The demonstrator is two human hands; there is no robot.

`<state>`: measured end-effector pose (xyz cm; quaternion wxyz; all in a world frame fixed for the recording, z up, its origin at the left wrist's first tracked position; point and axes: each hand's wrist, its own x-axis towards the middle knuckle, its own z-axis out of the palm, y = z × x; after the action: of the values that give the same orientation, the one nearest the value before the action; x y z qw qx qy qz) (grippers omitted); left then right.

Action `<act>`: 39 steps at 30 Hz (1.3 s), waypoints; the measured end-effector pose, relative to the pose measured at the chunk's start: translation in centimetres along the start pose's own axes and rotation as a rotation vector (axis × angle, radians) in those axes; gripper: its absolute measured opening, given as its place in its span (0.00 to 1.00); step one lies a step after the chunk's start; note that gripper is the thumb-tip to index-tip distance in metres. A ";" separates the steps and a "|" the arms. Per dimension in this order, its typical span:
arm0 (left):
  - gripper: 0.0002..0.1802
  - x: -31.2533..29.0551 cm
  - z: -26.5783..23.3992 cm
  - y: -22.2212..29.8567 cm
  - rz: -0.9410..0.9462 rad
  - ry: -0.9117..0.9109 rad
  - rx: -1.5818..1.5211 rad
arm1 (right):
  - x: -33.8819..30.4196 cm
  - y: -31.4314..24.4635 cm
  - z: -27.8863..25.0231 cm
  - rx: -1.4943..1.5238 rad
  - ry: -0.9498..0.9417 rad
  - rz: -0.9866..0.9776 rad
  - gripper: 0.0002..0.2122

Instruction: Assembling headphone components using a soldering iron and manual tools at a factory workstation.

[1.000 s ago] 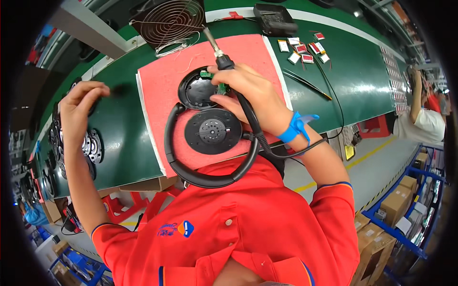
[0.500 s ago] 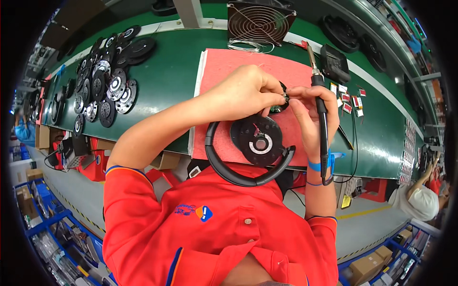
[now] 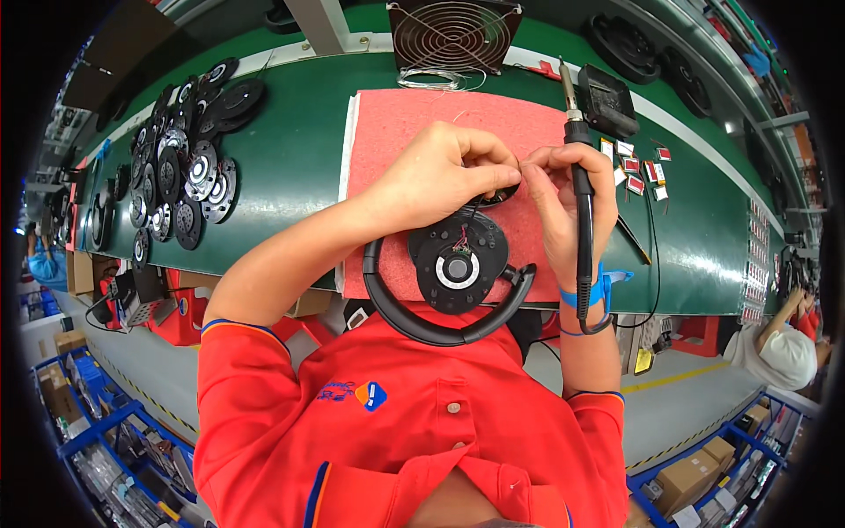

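A black over-ear headphone lies at the front of the pink mat, its curved headband (image 3: 422, 328) toward me. Its round black inner plate (image 3: 444, 295) faces up, with a silver-white ring and thin red wires. My left hand (image 3: 444, 172) is closed around the edge of the other ear cup (image 3: 500, 195), which my fingers mostly hide. My right hand (image 3: 576, 194) grips a black soldering iron (image 3: 584, 220), tip pointing up and away. The right thumb and index finger meet close to the left fingertips; whether they pinch something there cannot be made out.
Many round black speaker plates (image 3: 187, 176) are piled at the left of the green table. A fan with a wire guard (image 3: 453, 40) stands behind the pink mat (image 3: 387, 114). Small red-and-white battery packs (image 3: 651, 172), a black box (image 3: 607, 99) and tweezers (image 3: 634, 239) lie at right.
The whole view has shifted, so the table and headphone appear farther left. My right fingertips have come slightly away from the ear cup. The left hand stays on it; the iron remains held.
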<state>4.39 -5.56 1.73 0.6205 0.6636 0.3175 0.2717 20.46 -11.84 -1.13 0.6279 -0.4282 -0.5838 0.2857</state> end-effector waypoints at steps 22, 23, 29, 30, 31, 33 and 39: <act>0.09 -0.4 0.3 -0.6 0.136 0.164 0.141 | -0.1 -0.1 0.2 -0.036 -0.027 0.015 0.13; 0.09 -0.4 0.3 -0.6 0.131 0.173 0.128 | -0.2 -0.1 0.2 -0.037 -0.025 0.014 0.13; 0.09 -0.2 0.5 -0.1 0.100 0.206 0.102 | -0.6 -0.6 0.0 -0.211 -0.029 -0.038 0.11; 0.09 -0.1 0.4 -0.1 0.089 0.206 0.107 | -0.8 -0.6 -0.9 -0.215 -0.026 -0.037 0.11; 0.09 0.0 0.2 -0.1 0.091 0.208 0.106 | -0.9 -0.6 -2.2 -0.446 -0.025 -0.136 0.11; 0.09 0.0 -0.4 -0.3 0.094 0.208 0.105 | -1.4 -0.4 -5.3 -0.764 0.026 -0.234 0.11; 0.09 0.3 -0.9 -0.8 0.053 0.167 0.015 | -4.3 0.2 -10.3 -1.113 0.008 -0.211 0.11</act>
<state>3.87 -4.70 0.97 0.5796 0.6512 0.3526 0.3401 29.91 -17.55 -2.90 0.3351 -0.6352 -0.6835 -0.1309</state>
